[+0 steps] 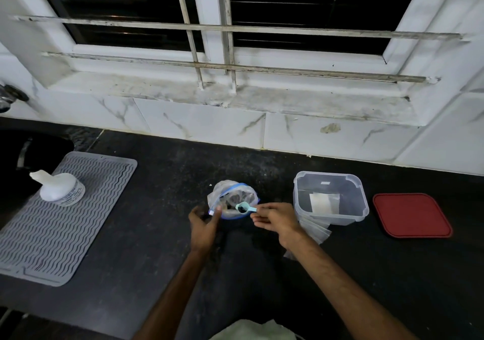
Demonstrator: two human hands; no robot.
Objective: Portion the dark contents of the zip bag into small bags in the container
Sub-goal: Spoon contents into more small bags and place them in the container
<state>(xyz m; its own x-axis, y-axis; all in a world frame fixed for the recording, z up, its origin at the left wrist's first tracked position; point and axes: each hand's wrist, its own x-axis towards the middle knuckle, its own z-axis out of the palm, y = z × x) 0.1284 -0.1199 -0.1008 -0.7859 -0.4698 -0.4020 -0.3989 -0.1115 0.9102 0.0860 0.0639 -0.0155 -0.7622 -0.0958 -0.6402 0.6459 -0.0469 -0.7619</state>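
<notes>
At the middle of the black stone desk [157, 208], I am pinching the rim of the clear plastic zip bag [230, 195] with my left hand [203, 228], holding its mouth wide. My right hand [275, 220] is gripping the handle of a small pale-blue plastic scoop [245, 207], its bowl carrying dark contents over the bag's mouth. Just right, the clear square plastic container [358, 206] is holding a small white bag [323, 202]; a flat red lid [411, 215] is lying beyond it.
</notes>
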